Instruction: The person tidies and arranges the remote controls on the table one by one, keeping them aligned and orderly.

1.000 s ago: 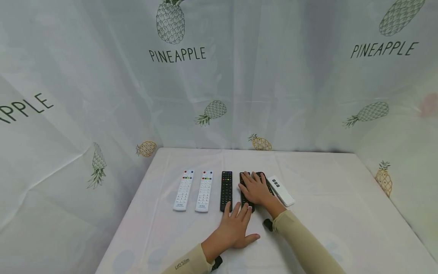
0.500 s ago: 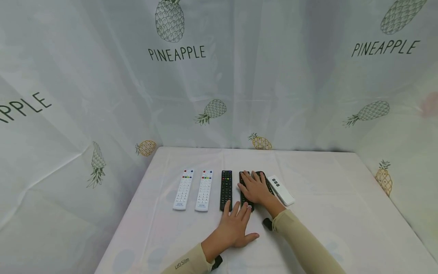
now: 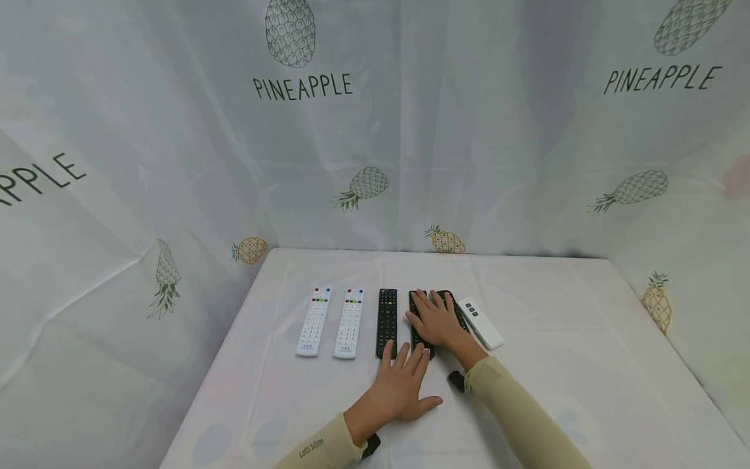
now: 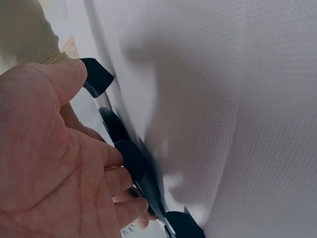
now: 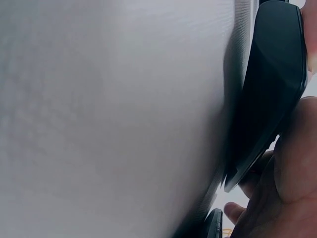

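Note:
Flat over the lower ends of two black remote controls lies my left hand (image 3: 401, 391), its fingers straight and spread. The tips touch the left black remote (image 3: 387, 319) and the middle black remote (image 3: 417, 340). My right hand (image 3: 436, 324) rests with extended fingers across the middle black remote and the tilted black remote (image 3: 461, 316), partly covering both. In the left wrist view, the left palm (image 4: 64, 163) shows beside dark remote ends. The right wrist view has a black remote's end (image 5: 272, 64) close by the right hand (image 5: 292, 183).
Two white remotes (image 3: 313, 322) lie side by side at the left of the row. A white remote with few buttons (image 3: 480, 324) slants beside the right hand. The table (image 3: 545, 391) has a white cloth, with a pineapple-print curtain (image 3: 486, 130) behind.
Both hands stay in place on the remotes. The whole head view has shifted slightly upward in the frame.

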`<action>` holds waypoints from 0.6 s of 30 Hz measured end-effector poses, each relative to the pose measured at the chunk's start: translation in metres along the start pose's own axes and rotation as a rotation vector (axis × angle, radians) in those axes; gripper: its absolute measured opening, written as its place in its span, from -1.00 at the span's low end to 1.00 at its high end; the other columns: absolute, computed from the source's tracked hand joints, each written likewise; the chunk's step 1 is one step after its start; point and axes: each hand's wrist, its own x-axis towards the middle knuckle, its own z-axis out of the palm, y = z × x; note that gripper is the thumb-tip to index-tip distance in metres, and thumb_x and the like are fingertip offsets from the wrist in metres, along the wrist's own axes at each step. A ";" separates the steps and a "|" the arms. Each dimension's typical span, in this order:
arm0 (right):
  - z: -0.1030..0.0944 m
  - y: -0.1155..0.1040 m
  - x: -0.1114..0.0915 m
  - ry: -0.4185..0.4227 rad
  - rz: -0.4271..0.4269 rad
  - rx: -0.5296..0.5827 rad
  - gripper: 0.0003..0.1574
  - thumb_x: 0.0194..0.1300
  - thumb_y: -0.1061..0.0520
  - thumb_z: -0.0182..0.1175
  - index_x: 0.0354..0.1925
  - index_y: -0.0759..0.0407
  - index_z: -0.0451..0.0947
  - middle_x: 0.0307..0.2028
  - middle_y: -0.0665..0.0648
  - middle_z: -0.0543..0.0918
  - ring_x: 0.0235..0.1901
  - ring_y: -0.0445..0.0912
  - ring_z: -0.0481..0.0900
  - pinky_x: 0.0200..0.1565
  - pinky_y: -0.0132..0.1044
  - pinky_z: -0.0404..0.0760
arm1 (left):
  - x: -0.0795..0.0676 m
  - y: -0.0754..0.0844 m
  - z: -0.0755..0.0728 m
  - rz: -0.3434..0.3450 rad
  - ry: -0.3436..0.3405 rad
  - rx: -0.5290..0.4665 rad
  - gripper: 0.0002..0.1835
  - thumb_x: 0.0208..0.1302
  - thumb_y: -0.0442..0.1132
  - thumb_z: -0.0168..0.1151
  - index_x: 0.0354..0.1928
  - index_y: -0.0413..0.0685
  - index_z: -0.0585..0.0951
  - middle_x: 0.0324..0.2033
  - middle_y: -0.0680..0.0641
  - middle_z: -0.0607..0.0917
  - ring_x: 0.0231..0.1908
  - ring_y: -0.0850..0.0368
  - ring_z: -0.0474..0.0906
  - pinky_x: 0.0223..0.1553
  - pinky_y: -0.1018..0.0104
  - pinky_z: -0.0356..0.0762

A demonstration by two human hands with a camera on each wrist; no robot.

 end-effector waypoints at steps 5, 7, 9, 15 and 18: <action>0.004 0.000 -0.003 -0.023 0.009 0.001 -0.19 0.54 -0.29 -0.22 0.53 0.11 0.10 0.53 0.15 0.15 0.51 0.26 0.03 0.43 0.34 -0.22 | -0.003 0.003 0.001 -0.007 -0.027 -0.012 -0.03 0.29 0.56 -0.30 0.56 0.12 0.08 0.56 0.06 0.05 0.54 -0.04 0.00 0.46 -0.24 -0.15; 0.005 0.001 -0.005 -0.026 0.010 -0.003 -0.19 0.54 -0.29 -0.22 0.53 0.11 0.10 0.53 0.15 0.15 0.51 0.26 0.02 0.43 0.35 -0.22 | -0.003 0.003 0.002 -0.008 -0.037 -0.015 -0.03 0.28 0.57 -0.30 0.56 0.13 0.07 0.56 0.07 0.04 0.54 -0.03 -0.01 0.46 -0.24 -0.16; 0.003 0.001 -0.005 -0.014 0.004 0.001 -0.19 0.54 -0.29 -0.22 0.52 0.12 0.11 0.52 0.15 0.16 0.50 0.26 0.03 0.43 0.35 -0.21 | -0.002 0.003 0.001 -0.009 -0.039 -0.011 -0.03 0.28 0.57 -0.31 0.56 0.13 0.07 0.57 0.07 0.03 0.54 -0.04 -0.02 0.46 -0.24 -0.16; 0.000 0.002 -0.001 0.012 -0.014 -0.003 -0.19 0.54 -0.29 -0.22 0.52 0.13 0.13 0.52 0.16 0.17 0.50 0.27 0.05 0.43 0.36 -0.17 | 0.001 0.001 -0.003 -0.009 -0.054 -0.018 -0.02 0.29 0.56 -0.30 0.57 0.10 0.05 0.57 0.05 0.01 0.55 -0.06 -0.04 0.47 -0.25 -0.19; 0.000 0.002 -0.001 0.007 -0.013 -0.003 -0.18 0.54 -0.30 -0.23 0.52 0.12 0.12 0.52 0.15 0.16 0.50 0.27 0.04 0.43 0.35 -0.17 | 0.002 0.000 -0.004 -0.011 -0.061 -0.027 -0.02 0.30 0.55 -0.28 0.57 0.10 0.04 0.57 0.05 0.00 0.55 -0.06 -0.06 0.47 -0.26 -0.22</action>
